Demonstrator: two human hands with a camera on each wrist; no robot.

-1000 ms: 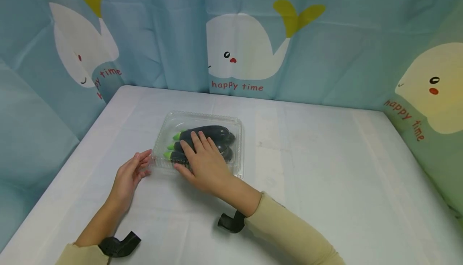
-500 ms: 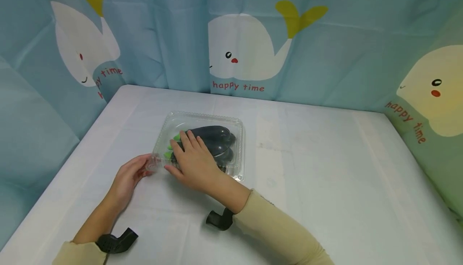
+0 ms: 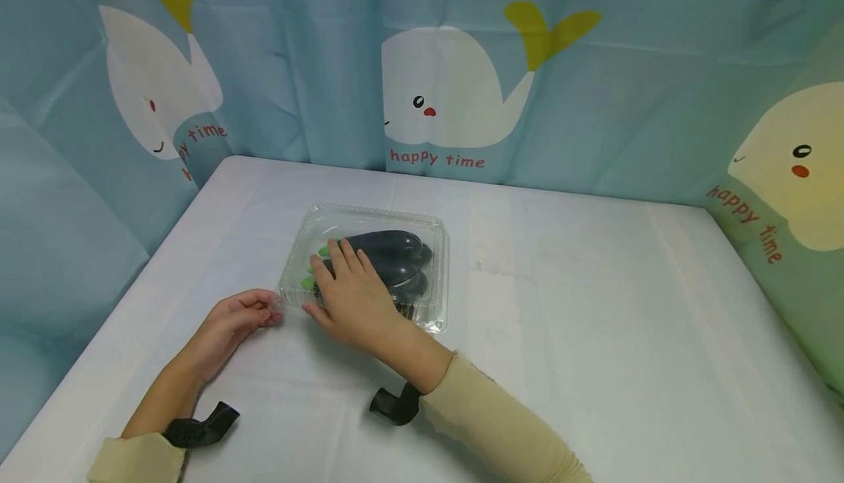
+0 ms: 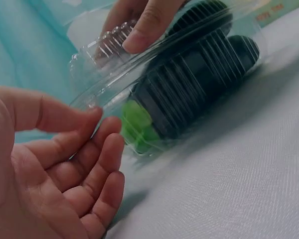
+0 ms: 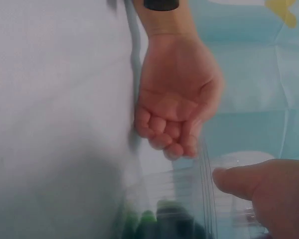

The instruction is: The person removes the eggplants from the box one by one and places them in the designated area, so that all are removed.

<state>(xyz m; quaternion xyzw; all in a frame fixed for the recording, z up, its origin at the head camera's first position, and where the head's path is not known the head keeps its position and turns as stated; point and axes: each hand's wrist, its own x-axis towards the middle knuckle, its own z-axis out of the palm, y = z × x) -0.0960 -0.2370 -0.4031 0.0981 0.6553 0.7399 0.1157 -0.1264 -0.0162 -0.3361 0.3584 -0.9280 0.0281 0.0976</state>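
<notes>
A clear plastic clamshell container (image 3: 435,234) with a ridged rim sits on the white table, left of centre in the head view. Several dark eggplants (image 3: 395,248) with green stem ends lie inside it. My right hand (image 3: 356,296) rests on top of the lid, fingers spread and nearly straight, covering part of the eggplants. At the container's near left corner, my left hand (image 3: 234,322) pinches the rim between thumb and index finger. In the left wrist view its other fingers (image 4: 102,164) curl loosely beside a green stem end (image 4: 137,127). The right thumb (image 5: 244,179) lies along the lid's edge.
The white-covered table (image 3: 593,336) stretches away to the right of the container. Behind it and at both sides hangs a blue curtain (image 3: 316,65) printed with white whales. Black curved pieces (image 3: 398,404) are attached at both wrists, by the sleeves.
My right hand has slid slightly left across the lid. My left hand has closed from loose fingers at the corner to a pinch on the rim, its wrist turning and lowering. The container stays put.
</notes>
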